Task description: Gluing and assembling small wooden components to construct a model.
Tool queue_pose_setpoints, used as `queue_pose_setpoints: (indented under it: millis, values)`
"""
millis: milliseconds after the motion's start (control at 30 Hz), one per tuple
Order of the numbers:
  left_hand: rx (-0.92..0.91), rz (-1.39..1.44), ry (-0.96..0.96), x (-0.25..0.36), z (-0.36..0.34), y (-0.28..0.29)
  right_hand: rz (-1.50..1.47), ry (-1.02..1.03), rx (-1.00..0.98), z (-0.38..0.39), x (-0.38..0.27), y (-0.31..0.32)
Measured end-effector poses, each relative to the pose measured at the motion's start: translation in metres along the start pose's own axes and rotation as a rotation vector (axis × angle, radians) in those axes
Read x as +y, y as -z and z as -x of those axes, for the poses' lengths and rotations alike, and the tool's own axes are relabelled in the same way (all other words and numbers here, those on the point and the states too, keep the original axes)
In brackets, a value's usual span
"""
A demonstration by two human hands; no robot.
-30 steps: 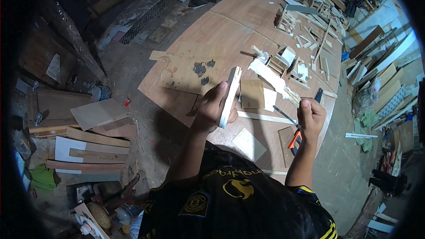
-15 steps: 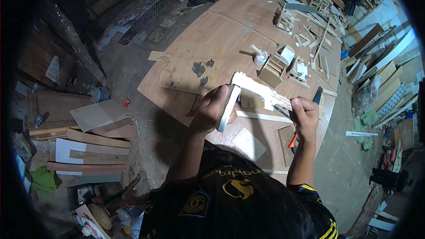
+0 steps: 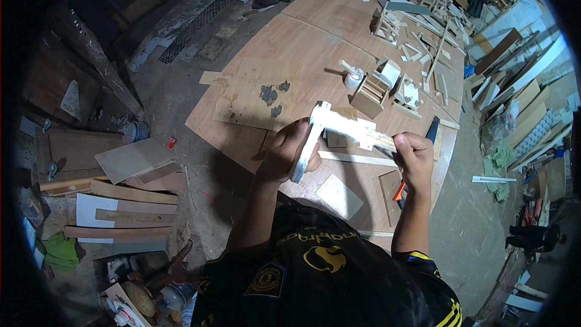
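Workshop table: broad wooden table (image 3: 327, 21) runs away from you, a seam across its top.
Left hand: yours (image 3: 283, 156) is closed around a light wood strip (image 3: 307, 150), thumb along its side; the strip tilts, upper end away from you.
Right hand: yours (image 3: 415, 157) pinches, thumb on top, the right end of a white-coated stick (image 3: 348, 125).
Strip and stick: both held up over the near part of the table; the stick's far end overlaps the strip's upper end in view, contact hard to tell through glare.
Below the hands: pale square panel (image 3: 339, 197); orange handle (image 3: 399, 192) near your right wrist, partly hidden.
Beyond: stained thin board (image 3: 251, 94) on the left; jar (image 3: 353, 79) with a stick standing in it, just beside a small wooden model (image 3: 370, 98).
Floor: leaning boards and green cloth (image 3: 498, 172) right; stacked offcuts (image 3: 134, 160) left.
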State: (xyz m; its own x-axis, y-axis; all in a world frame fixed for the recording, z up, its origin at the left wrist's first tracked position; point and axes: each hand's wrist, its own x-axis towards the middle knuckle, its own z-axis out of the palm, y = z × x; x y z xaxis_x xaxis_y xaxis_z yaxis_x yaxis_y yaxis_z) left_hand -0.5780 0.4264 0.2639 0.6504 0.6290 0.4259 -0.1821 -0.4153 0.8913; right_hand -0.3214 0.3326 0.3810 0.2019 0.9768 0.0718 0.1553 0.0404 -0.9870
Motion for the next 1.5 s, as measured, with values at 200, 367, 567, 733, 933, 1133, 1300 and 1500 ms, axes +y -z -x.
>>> queue_pose_setpoints:
  millis: [200, 367, 567, 733, 933, 1133, 1300, 1500]
  values:
    - [0.068, 1.075, 0.353, 0.055, -0.028, 0.002, -0.030, 0.025, 0.165, -0.003, 0.000, -0.002]
    - [0.471, -0.068, 0.189, 0.014, -0.013, -0.010, -0.014, 0.077, -0.141, 0.007, -0.006, 0.007]
    - [-0.118, 1.265, 0.232, 0.044, -0.028, 0.006, 0.018, 0.013, -0.039, 0.000, 0.000, -0.004]
    - [-0.041, 1.194, 0.316, 0.051, -0.030, 0.006, -0.038, 0.017, 0.090, -0.005, 0.000, -0.005]
    - [-0.005, 1.104, 0.262, 0.046, -0.028, 0.003, -0.049, 0.071, 0.037, 0.001, 0.003, 0.002]
    - [0.004, 1.163, 0.264, 0.041, -0.028, 0.003, 0.048, 0.041, -0.013, 0.002, 0.000, -0.006]
    - [-0.027, 1.218, 0.305, 0.048, -0.029, 0.004, 0.004, 0.013, 0.077, -0.002, 0.004, -0.006]
    - [0.016, 1.219, 0.290, 0.046, -0.028, 0.004, -0.097, 0.015, 0.099, 0.002, 0.007, -0.003]
